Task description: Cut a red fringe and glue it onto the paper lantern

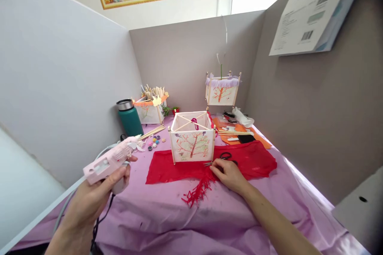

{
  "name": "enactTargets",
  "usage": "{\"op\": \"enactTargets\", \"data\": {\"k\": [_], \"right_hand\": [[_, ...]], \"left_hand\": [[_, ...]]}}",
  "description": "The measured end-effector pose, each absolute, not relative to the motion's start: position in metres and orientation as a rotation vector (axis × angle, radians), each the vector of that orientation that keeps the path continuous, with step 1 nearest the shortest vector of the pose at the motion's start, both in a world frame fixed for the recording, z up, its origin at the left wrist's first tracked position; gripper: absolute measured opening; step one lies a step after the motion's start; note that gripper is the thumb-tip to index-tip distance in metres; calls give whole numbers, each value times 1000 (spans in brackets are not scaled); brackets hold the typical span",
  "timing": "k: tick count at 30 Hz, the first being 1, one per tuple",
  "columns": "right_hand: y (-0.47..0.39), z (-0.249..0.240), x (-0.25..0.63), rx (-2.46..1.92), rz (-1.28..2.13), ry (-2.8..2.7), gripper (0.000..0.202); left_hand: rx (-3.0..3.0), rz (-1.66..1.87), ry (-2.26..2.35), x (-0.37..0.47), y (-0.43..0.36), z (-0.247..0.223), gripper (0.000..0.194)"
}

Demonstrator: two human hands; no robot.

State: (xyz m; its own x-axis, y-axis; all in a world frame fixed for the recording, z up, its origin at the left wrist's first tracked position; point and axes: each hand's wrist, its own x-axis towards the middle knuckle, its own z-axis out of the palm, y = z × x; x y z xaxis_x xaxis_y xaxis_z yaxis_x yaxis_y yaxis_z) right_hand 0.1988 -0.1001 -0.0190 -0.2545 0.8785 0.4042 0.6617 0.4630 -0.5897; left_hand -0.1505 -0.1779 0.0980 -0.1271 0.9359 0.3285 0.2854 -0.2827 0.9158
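In my left hand (100, 191) is a pink hot glue gun (112, 157), its nozzle pointing to the upper right. My right hand (227, 173) rests low over the red cloth (254, 159), fingertips pinched at the upper end of a shredded red fringe (198, 193). The fringe trails down onto the tablecloth. Black-handled scissors (226, 155) lie beside and partly beneath that hand. Just behind stands a white box lantern (191, 145) with wooden sticks at its corners and a painted tree on its front. Crossed sticks span its open top.
A teal bottle (130, 119) and a stick-filled painted box (149, 111) stand back left, near small paint pots (154, 142). A second lantern with purple trim (222, 89) hangs behind. Sticks and tools lie on orange sheets (263, 137) at right. Grey partitions (191, 55) enclose the table.
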Motion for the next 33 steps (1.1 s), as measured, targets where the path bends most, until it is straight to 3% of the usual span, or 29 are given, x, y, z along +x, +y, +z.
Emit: {"op": "enactTargets", "data": {"k": [4, 13, 33], "right_hand": [[-100, -19, 201, -1262, 383, -1988, 21], [-99, -21, 206, -1239, 369, -1999, 18], [-100, -19, 211, -1311, 331, -2041, 12]], "left_hand": [[1531, 1231, 1064, -101, -174, 110, 35], [1714, 962, 1066, -5, -111, 152, 40], [1860, 715, 1199, 13, -78, 150, 44]]}}
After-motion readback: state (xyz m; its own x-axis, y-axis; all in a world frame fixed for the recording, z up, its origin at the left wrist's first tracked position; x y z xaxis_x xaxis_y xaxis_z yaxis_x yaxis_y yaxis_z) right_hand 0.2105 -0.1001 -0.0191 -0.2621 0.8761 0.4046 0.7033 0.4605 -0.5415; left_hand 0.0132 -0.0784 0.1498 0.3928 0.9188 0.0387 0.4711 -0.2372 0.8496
